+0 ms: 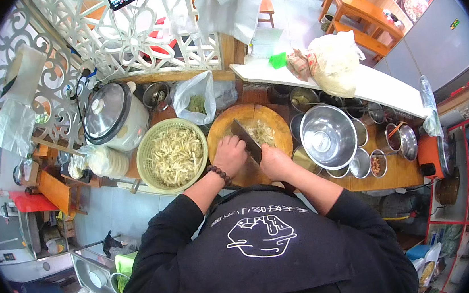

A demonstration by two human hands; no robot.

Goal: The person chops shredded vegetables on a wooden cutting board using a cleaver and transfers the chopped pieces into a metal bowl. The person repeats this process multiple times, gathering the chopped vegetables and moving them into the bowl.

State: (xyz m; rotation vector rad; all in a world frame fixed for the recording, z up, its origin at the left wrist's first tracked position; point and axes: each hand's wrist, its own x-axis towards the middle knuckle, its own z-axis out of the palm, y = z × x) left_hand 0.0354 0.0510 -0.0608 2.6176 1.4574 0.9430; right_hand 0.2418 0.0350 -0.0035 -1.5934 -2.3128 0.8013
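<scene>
A wide-bladed cleaver (247, 138) stands on the round wooden chopping board (225, 119), its blade slanting from upper left to lower right. My right hand (275, 162) grips it at the near end. Close to the left face of the blade, my left hand (230, 154) rests on the board with curled fingers; whatever lies beneath them is hidden. To the right of the blade lies a small heap of chopped pale vegetable (262, 133). A yellow-green plastic basket (143, 156) left of the board holds a pile of pale, cut vegetable strips (175, 157).
Behind the basket are a large rice cooker (115, 116) and a plastic bag (192, 93) with greens. A steel bowl (328, 136) stands right of the board, among several metal pots and cups (359, 162). A white shelf (387, 91) carrying a full bag (335, 63) runs behind them.
</scene>
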